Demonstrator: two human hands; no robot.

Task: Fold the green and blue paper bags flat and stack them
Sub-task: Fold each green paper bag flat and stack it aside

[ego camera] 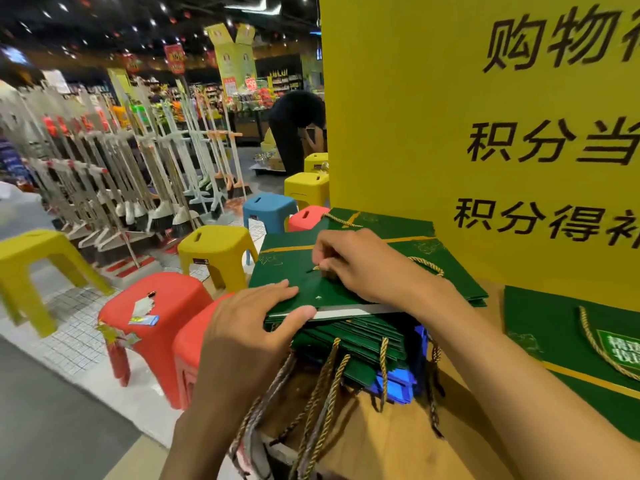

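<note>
While pressing down on the top green bag (332,289) with the left hand (256,317), fingers straight across the face and thumb laid along the near edge, hold that weight even. Nothing clasped there, only flat pressure. Directly under that palm, the stack (349,344) of folded green bags, with blue bags (398,382) showing lower down, beneath the right forearm, and gold cords dangling off the near side below both wrists.

Right hand (360,265) just beyond the left fingertips, curled, seemingly pinching the gold rope handle (431,264) of the top bag against the paper, with a loop of cord emerging past the knuckles on the far side. Whether that loop belongs to the same bag: hard to tell.

Probable step in hand: flattening the handle and squaring this bag onto the pile.

To do it well:
- Lay the cord fully inside the bag's outline before letting go, not across a crease.
- Slide the left palm outward from the fold toward the open end, driving air out rather than trapping it.
- Line up the near edge under the left thumb with the edges below, since the pile already fans out toward the right forearm.
- Press lightly; the stack overhangs the brown cardboard surface (398,441) and could tip toward the body.

Further right of the right arm, another green bag (554,327) lying flat below the yellow sign (450,133).
</note>
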